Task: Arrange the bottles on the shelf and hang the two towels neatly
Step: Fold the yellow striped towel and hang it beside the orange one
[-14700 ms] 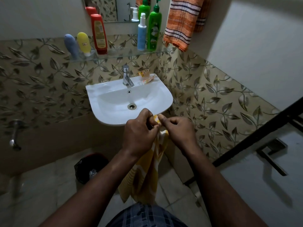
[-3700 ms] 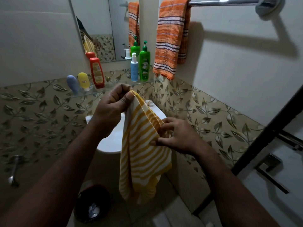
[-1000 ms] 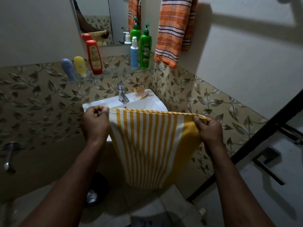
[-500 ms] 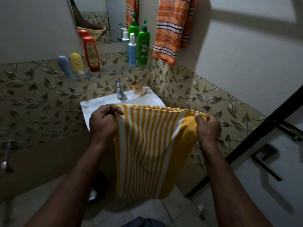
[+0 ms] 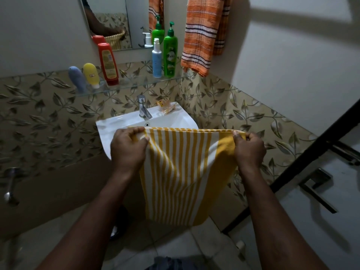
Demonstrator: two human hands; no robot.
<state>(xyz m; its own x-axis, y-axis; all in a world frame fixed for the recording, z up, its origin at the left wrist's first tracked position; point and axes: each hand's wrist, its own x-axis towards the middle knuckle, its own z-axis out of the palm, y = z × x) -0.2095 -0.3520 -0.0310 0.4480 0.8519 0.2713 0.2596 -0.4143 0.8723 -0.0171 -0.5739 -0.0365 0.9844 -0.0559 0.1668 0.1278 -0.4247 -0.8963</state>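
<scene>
**A:** Where does the yellow striped towel [image 5: 183, 172] sit relative to the grip?

**B:** It hangs straight down from it. The left hand [image 5: 127, 151] pinches the top left corner with fingers curled over the edge and the thumb in front. The right hand [image 5: 248, 151] pinches the top right corner the same way. Both grips are closed on cloth. The top edge, pulled fairly straight, runs left to right between them, just in front of the sink [image 5: 120, 125].

**A:** And where would it go?

**B:** Up and far right, I judge. The orange towel [image 5: 198, 36] hangs there above the right end of the glass shelf [image 5: 136, 84]. The bar carrying it is cut off by the top of the view. The right hand is the nearer one to that side, so it would probably lead.

**A:** Any writing on the bottles?

**B:** The green pump bottle [image 5: 170, 53] has a label with a white word on it, but it's too blurred to read. The red bottle [image 5: 108, 63] has a yellow label and the yellow tube [image 5: 91, 75] has a small sticker, both illegible. The blue and white pump bottle [image 5: 156, 59] and the blue tube [image 5: 77, 76] show no text I can make out. All five stand on the shelf.
</scene>
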